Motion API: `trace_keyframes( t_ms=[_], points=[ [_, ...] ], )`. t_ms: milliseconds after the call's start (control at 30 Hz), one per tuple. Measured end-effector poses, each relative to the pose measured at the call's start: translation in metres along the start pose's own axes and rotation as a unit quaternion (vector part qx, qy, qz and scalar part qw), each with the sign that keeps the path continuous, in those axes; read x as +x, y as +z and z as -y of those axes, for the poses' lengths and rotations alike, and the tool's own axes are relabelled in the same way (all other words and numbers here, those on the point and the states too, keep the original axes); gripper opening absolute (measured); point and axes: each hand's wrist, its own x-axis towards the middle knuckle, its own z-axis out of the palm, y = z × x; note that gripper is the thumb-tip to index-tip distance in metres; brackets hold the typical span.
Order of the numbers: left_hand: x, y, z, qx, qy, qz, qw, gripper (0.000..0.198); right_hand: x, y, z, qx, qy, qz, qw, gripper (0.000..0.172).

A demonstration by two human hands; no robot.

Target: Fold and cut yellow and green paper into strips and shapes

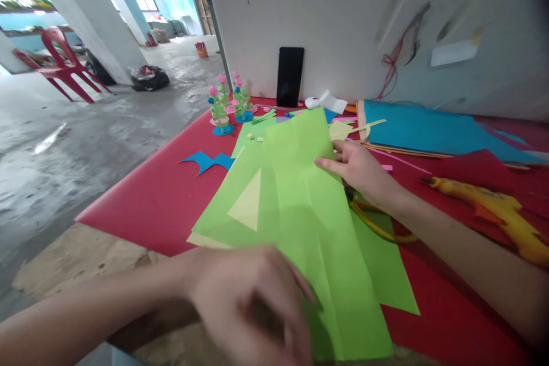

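Observation:
My right hand (358, 168) pinches the right edge of a sheet of light green paper (309, 183) near its far end, thumb on top. The sheet has lengthwise creases and slants toward me over another green sheet (390, 280). My left hand (257, 303) hovers or rests over the near left part of the sheet, fingers bent; motion blurs it, and its grip cannot be made out. A pale yellow paper triangle (249, 203) lies on the green paper left of centre. Yellow-handled scissors (377, 226) lie partly under my right wrist and the sheet.
A yellow glue gun (489, 203) lies at right on the red tabletop (141, 200). Blue paper (429, 128) sits behind it. Blue cut-outs (210, 161), small paper decorations (221, 114) and a phone (290, 77) against the wall stand farther back. A red chair (64, 63) is beyond.

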Motion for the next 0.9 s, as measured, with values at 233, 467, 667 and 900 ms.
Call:
trace_keyframes(
  t_ms=[233,467,667,900],
  points=[
    [-0.011,-0.062,0.029,-0.092,-0.083,-0.563,0.817,0.01,0.0,-0.003,0.009,0.099,-0.012,0.014,0.995,0.024],
    [-0.009,-0.053,0.047,-0.113,-0.202,-0.479,0.847,0.032,-0.01,0.012,0.008,0.029,0.021,0.076,0.996,0.017],
    [-0.009,-0.049,0.039,-0.071,-0.227,-0.403,0.884,0.029,-0.018,0.02,0.013,-0.059,-0.022,0.017,0.998,0.026],
    [-0.009,-0.048,0.036,-0.05,-0.261,-0.432,0.862,0.036,-0.018,0.023,0.005,-0.153,-0.076,0.006,0.985,0.038]
  ],
)
